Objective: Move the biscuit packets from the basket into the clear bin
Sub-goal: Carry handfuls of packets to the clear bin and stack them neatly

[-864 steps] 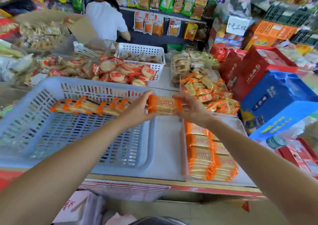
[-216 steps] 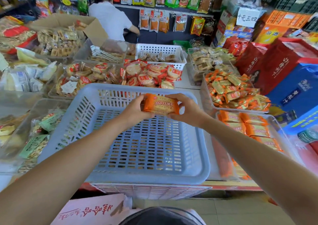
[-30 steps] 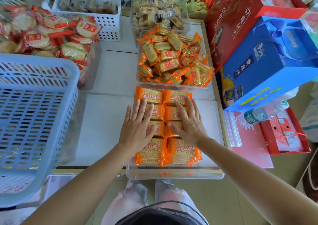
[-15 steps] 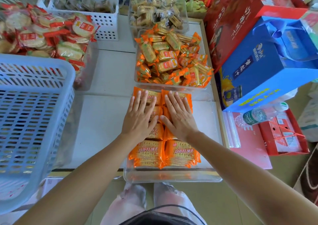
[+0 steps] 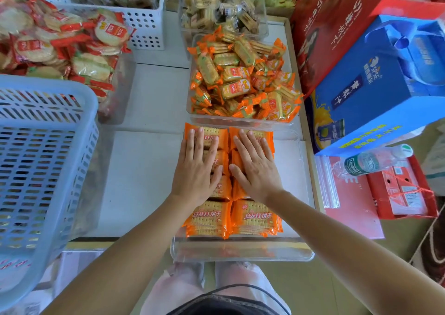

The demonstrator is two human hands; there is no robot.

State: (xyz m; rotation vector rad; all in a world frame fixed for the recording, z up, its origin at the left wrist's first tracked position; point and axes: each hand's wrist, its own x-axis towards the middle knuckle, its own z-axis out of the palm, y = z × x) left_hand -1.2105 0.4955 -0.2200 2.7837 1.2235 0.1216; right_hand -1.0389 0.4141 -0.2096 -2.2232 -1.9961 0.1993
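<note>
Several orange biscuit packets lie in two neat columns inside the clear bin at the table's front edge. My left hand lies flat, fingers straight, on the left column. My right hand lies flat on the right column beside it. Both palms press down on the packets and hide the middle ones. The pale blue slatted basket stands at the left, and no packets show in the part I can see.
Behind the bin sits another clear tub of small orange-wrapped crackers. Red-wrapped rice crackers are piled back left beside a white basket. Red and blue gift boxes and a water bottle crowd the right.
Both hands have slid away from me along the packet columns toward the bin's far end, staying flat. Earlier I was carrying a packet over the basket with both hands.
</note>
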